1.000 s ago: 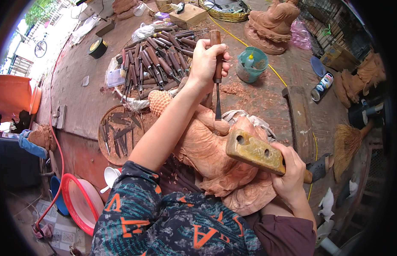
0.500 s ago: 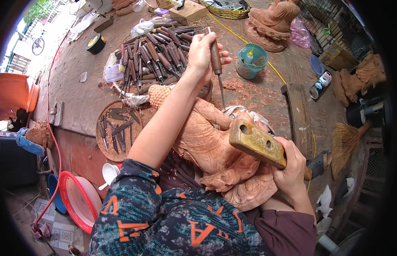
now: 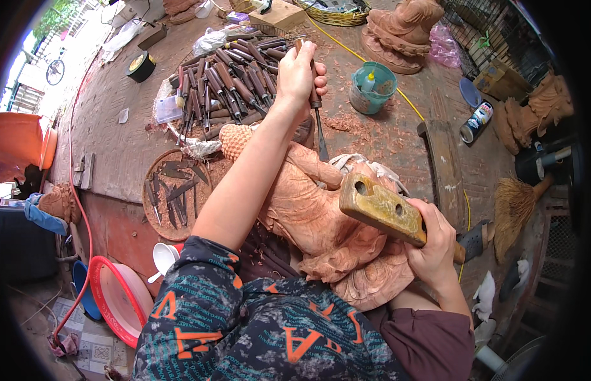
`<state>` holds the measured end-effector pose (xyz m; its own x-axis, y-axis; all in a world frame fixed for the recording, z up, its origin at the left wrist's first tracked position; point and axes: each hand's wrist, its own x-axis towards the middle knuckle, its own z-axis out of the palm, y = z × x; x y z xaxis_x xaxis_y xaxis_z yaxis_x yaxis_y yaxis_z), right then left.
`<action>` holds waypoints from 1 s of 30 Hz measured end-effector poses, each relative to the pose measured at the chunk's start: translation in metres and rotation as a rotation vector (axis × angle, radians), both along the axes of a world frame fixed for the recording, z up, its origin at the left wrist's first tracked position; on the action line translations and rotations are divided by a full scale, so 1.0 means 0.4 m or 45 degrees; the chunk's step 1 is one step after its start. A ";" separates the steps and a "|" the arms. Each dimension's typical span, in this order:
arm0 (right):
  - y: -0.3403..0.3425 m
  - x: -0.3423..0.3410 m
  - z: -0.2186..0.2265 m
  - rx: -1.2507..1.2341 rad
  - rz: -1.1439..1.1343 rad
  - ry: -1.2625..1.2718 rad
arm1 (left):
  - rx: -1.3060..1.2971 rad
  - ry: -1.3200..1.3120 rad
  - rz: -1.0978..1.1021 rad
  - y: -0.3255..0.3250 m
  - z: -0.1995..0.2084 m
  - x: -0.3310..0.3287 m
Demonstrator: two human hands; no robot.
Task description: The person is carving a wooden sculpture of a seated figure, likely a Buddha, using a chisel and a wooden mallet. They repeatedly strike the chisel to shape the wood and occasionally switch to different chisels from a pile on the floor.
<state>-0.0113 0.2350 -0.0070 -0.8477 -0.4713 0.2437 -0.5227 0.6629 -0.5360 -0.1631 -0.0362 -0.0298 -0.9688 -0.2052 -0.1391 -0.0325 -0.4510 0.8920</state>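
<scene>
My left hand (image 3: 298,77) is wrapped around the wooden handle of a carving chisel (image 3: 319,130). The chisel's steel blade points down, its tip at the far side of a reddish wooden statue (image 3: 308,216), which lies across my lap; I cannot tell whether it bites into the wood. In my right hand (image 3: 435,244) is a worn yellowish wooden mallet (image 3: 384,213), with two dark holes in its head, held over the statue's right part. My left forearm covers some of the statue near its knobbly head (image 3: 237,141).
Beyond my left arm lies a heap of wooden-handled chisels (image 3: 235,79). A round tray (image 3: 157,219) of loose blades sits nearer. A teal bucket (image 3: 373,89) with a small bottle, a spray can (image 3: 478,122), another carving (image 3: 397,38) and a broom (image 3: 515,213) stand around.
My left fingers have closed more fully around the chisel handle. The chisel has turned, showing a broader blade face, and its tip has shifted slightly left. The mallet has barely moved.
</scene>
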 end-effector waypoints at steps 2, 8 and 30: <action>0.000 -0.001 -0.003 0.001 0.007 0.027 | 0.036 -0.002 -0.008 0.002 -0.001 0.000; -0.003 -0.001 0.001 -0.011 0.011 0.017 | 0.052 0.046 -0.009 -0.002 0.000 0.000; -0.127 -0.474 0.159 0.027 -0.088 -0.720 | -0.009 -0.051 -0.015 0.028 -0.014 -0.023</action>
<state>-0.2010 0.1844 0.0564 -0.8725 -0.4099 -0.2661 -0.1129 0.6989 -0.7063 -0.1723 -0.0250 -0.0352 -0.9648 -0.1948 -0.1768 -0.0739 -0.4443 0.8928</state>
